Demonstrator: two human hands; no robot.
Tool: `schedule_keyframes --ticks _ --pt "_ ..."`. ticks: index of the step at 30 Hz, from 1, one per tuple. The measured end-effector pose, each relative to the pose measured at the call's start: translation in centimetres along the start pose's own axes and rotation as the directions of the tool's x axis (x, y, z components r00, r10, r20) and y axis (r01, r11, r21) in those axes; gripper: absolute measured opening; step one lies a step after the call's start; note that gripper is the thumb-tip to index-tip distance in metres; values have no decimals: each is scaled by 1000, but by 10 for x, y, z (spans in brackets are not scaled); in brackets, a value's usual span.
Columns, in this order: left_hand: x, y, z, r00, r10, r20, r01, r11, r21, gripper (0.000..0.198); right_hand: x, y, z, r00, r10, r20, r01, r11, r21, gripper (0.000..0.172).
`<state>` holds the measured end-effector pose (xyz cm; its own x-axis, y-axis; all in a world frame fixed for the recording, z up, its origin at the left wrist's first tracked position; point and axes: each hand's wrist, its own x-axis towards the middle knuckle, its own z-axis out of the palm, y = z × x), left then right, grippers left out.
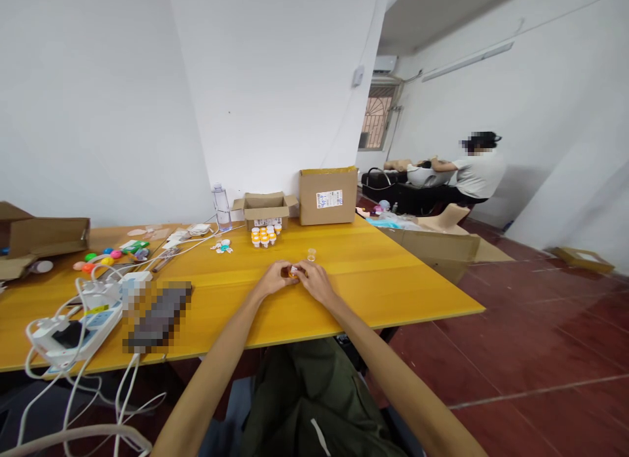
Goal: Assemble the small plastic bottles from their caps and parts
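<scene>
Over the middle of the table, my left hand and my right hand meet around a small orange-and-white bottle. Both sets of fingers are closed on it and hide much of its shape. Just beyond my right hand lies a small clear plastic piece, not touching the fingers. A cluster of several small orange-and-white bottles stands farther back, in front of an open cardboard box. Left of the cluster, small white and teal pieces lie in a loose pile.
A closed carton and a clear water bottle stand at the back. On the left are power strips with cables, a dark pixelated slab and colored balls. Another person sits at the far right.
</scene>
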<state>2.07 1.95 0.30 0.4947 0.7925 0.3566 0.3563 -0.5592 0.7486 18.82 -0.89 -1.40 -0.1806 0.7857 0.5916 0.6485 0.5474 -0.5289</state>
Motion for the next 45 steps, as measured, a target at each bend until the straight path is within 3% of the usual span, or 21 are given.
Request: schedule_keyframes --ticks 15,23,32,40,45 --pt "1 -1 1 999 -41 18 43 995 -88 17 -3 -6 -3 999 -52 -17 51 998 -36 26" --pt "0 3 -2 1000 1 19 0 997 -83 14 0 -5 -1 999 -22 -33 22 999 -25 23" --pt "2 -5 3 999 -31 27 35 988 -152 14 0 -7 -2 999 32 -38 -33 999 -18 16" --pt "1 -6 1 999 -36 3 36 986 -160 15 2 -6 -3 993 71 -97 -62 993 101 20" --pt "2 -7 0 999 -50 -6 47 979 -198 18 4 5 0 970 235 -68 -201 924 325 25"
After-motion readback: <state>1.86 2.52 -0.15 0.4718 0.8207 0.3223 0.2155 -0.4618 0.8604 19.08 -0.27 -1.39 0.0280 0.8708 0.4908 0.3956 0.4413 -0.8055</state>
